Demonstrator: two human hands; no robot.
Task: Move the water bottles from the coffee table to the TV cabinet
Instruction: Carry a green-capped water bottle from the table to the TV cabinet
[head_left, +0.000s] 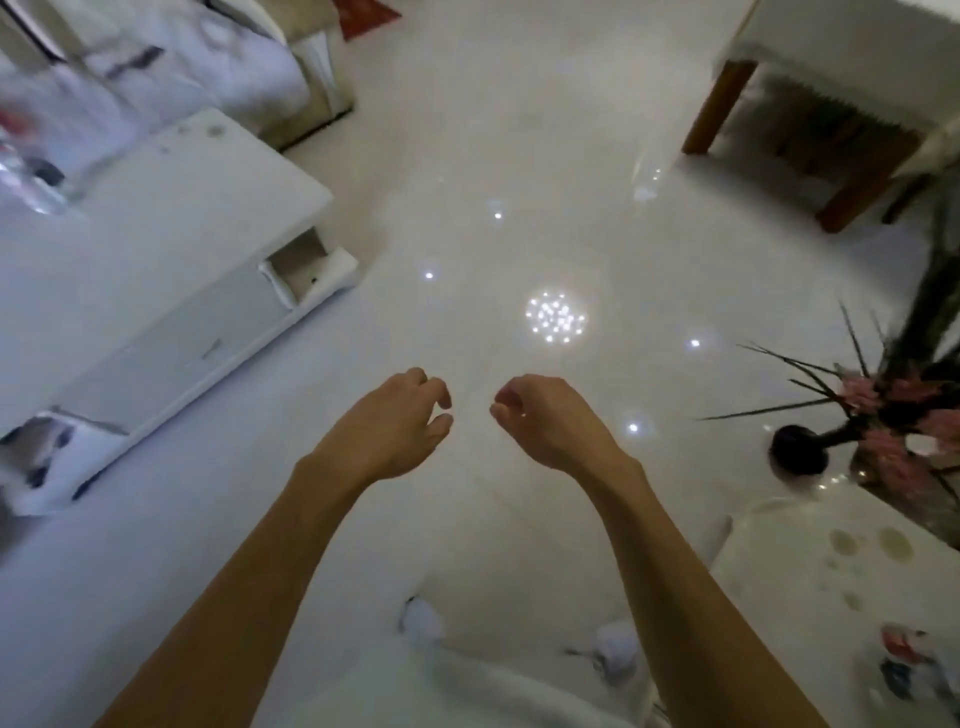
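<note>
Standing blurred at far left on the white bench (171, 218): clear water bottles (26, 176), count unclear. Hovering over glossy floor (519, 182) at centre: two bare hands, left hand (395, 421) and right hand (545, 421), both empty, fingers loosely curled. At right: one dark vase of flowers (800, 447), one white cabinet top (831, 597).

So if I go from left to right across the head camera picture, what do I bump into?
Blurry water bottles on the white coffee table → left hand → right hand → black vase with pink flowers. Both hands are empty, over the shiny floor.
</note>
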